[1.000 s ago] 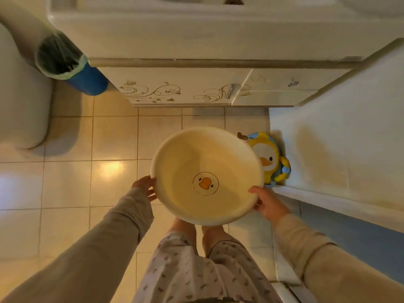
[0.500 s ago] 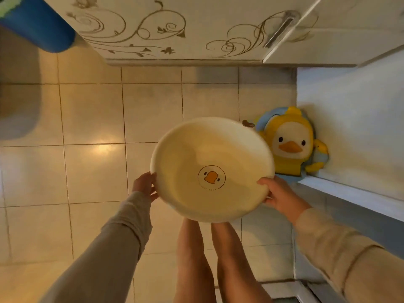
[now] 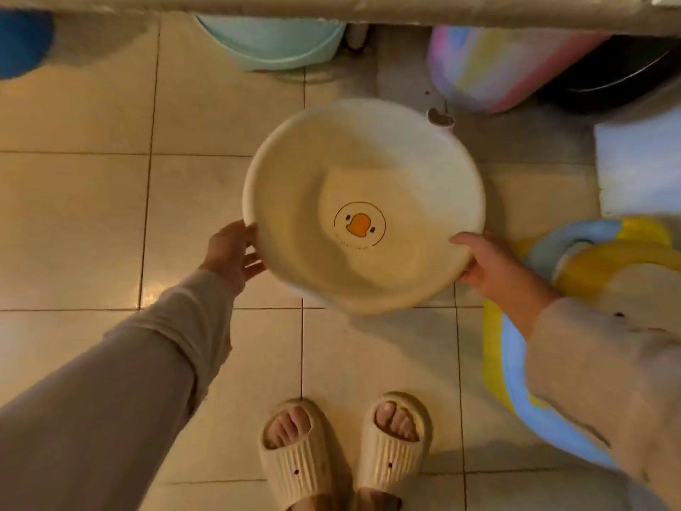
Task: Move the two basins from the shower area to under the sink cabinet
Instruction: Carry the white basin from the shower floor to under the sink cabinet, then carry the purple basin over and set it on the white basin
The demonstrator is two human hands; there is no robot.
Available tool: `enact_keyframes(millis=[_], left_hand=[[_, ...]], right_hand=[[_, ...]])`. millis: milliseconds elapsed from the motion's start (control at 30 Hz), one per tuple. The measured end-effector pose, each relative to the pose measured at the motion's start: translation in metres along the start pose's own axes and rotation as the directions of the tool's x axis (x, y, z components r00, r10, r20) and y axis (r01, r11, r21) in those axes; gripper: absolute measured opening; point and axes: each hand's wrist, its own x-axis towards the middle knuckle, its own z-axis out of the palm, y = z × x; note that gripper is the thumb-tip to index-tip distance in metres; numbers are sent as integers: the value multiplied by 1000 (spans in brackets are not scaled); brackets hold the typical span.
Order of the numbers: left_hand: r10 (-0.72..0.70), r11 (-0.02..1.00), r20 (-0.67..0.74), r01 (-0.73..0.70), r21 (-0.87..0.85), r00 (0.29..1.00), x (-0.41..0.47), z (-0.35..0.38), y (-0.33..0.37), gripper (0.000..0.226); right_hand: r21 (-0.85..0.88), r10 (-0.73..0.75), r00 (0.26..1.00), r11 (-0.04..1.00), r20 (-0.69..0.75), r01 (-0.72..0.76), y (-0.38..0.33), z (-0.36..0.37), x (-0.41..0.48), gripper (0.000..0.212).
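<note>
I hold a cream round basin point(image 3: 363, 171) with an orange duck print on its bottom, low above the tiled floor. My left hand point(image 3: 232, 252) grips its left rim and my right hand point(image 3: 486, 261) grips its right rim. The basin tilts slightly toward me. A pale teal basin point(image 3: 272, 44) sits on the floor under the sink cabinet's bottom edge point(image 3: 331, 7), at the top of the view, partly hidden by that edge.
A rainbow-striped tub point(image 3: 493, 71) and a dark round object point(image 3: 619, 75) sit under the cabinet at the right. A yellow-and-blue duck seat point(image 3: 575, 260) lies at the right. A blue bin point(image 3: 22, 42) shows at the top left. My slippered feet point(image 3: 342, 451) stand below.
The view has dropped low, so the space under the cabinet now shows with the teal basin inside. The cream basin has come down toward the floor, still in both hands.
</note>
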Motion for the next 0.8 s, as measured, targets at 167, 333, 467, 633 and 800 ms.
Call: enact_keyframes(millis=[167,333,467,633,800], left_hand=[[81,995,37,-79,-64,996,57,27,37,15],[128,990,169,-137,38,977,73,43,62,34],[104,978,217,-139,153,971,49,44,60,45],[2,966,126,-34,258,992,-26,20,35,44],[-192,951,-4,187,246,981,-170,-25,-10,31]], right_hand=[[13,-120,988,993,95,119,-56,31,61,48],[-24,-147,987,989,66,149,-81,39,83,50],[-86,-73,997,993,34,76,-74,38,66,48],[-197,-12,999,980,-39,4,-51,22,-7,56],[-293,224,974,933,23,-208,-5,-15,-161,16]])
